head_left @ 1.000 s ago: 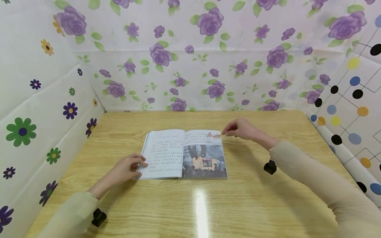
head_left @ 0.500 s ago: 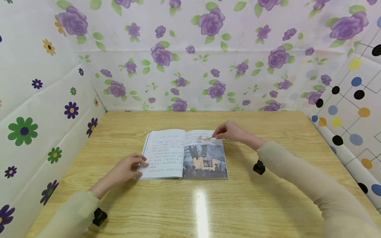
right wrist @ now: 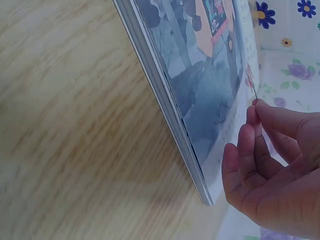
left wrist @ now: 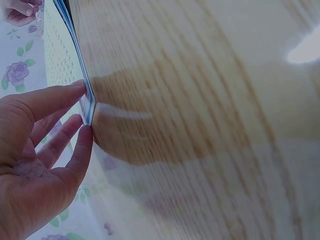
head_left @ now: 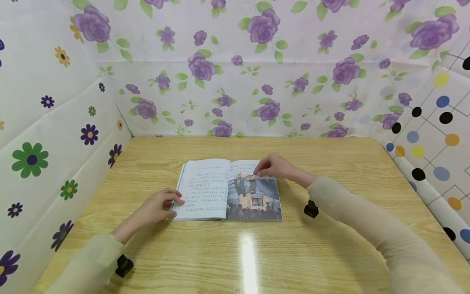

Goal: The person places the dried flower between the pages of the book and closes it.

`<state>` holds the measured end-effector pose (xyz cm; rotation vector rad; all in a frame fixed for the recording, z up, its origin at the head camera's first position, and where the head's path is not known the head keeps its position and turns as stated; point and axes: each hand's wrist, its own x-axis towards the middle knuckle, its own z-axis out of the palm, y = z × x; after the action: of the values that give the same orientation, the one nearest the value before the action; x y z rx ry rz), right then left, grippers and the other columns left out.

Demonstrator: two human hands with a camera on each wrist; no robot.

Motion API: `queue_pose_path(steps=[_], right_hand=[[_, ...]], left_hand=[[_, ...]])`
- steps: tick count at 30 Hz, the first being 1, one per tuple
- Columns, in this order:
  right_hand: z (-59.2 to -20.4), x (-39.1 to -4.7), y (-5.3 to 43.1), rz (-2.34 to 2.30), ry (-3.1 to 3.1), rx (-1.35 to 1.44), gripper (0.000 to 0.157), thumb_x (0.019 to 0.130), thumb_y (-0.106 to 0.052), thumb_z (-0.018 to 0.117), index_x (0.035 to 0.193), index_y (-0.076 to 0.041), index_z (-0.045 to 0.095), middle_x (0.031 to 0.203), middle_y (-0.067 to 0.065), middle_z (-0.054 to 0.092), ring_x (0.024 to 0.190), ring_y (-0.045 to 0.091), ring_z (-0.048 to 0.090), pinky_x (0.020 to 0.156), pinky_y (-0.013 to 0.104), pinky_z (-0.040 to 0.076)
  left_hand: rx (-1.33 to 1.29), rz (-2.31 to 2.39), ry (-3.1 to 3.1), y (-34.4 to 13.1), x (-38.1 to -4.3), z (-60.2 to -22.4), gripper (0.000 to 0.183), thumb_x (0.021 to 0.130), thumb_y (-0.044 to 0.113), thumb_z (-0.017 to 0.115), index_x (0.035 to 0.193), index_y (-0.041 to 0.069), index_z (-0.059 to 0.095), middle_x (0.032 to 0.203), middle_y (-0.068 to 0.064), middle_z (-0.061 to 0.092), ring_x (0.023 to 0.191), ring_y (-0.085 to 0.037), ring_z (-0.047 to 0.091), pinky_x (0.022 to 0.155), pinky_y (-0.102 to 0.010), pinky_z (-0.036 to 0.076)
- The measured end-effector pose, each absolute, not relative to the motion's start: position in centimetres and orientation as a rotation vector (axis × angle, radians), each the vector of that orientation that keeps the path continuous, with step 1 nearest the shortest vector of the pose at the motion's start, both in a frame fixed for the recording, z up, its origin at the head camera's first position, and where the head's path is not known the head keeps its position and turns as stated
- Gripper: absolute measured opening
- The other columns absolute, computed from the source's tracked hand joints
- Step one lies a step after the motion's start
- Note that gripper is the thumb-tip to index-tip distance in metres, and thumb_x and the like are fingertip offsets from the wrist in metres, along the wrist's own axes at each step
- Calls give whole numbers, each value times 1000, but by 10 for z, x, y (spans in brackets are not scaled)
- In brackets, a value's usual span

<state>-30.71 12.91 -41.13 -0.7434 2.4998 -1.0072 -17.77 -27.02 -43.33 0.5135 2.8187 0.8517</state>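
Note:
An open book [head_left: 205, 190] lies on the table, text on its left page and a dark blue-grey picture on its right page. My left hand [head_left: 159, 206] grips the book's lower left edge; in the left wrist view, the fingertips [left wrist: 77, 89] and thumb bend around its corner. My right hand [head_left: 273, 166] is over the upper part of the right page. Between thumb and forefinger it pinches a small, thin pink-and-orange piece [head_left: 242, 177], flat like a bookmark. In the right wrist view, this thin piece [right wrist: 250, 77] sticks out past the fingertips, partly edge-on.
The wooden table [head_left: 312, 253] carries a bright light reflection in front of the book. Flowered sheeting [head_left: 235, 81] stands behind it, with patterned sheets at both sides. A small black device [head_left: 311, 209] sits at each wrist.
My right hand has moved left and slightly towards me, carrying the pink-and-orange piece from the right page's upper edge to the picture's top. The left hand stays on the book.

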Motion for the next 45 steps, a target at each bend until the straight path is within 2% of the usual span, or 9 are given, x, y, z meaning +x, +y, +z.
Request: queue_pose_path(steps=[9, 23, 30, 45], right_hand=[[-422, -304, 120, -1039, 2459, -770, 14, 92, -8, 67, 102, -5, 77, 99, 14, 76, 79, 19, 67, 67, 26, 52], [-424, -295, 110, -1073, 2424, -747, 16, 95, -9, 64, 104, -4, 76, 102, 14, 75, 81, 23, 65, 67, 25, 47], [-430, -296, 109, -1067, 2429, -734, 16, 95, -10, 64, 104, -6, 76, 103, 12, 76, 81, 17, 64, 68, 24, 46], [-434, -296, 109, -1073, 2422, -732, 16, 96, -12, 63, 105, -8, 76, 103, 11, 75, 77, 15, 62, 66, 24, 45]], left_hand=[[520, 848, 2811, -269, -179, -434, 24, 81, -1, 76, 104, 7, 74, 129, -19, 60, 118, -39, 59, 94, -45, 54], [515, 859, 2800, -270, -179, -431, 24, 82, -1, 75, 104, 7, 73, 128, -20, 59, 119, -40, 58, 95, -48, 54], [523, 860, 2799, -270, -179, -432, 24, 82, -1, 75, 104, 7, 73, 128, -20, 59, 119, -40, 58, 95, -48, 53], [530, 852, 2805, -271, -179, -432, 25, 82, -1, 75, 105, 7, 73, 127, -20, 60, 116, -39, 59, 93, -46, 55]])
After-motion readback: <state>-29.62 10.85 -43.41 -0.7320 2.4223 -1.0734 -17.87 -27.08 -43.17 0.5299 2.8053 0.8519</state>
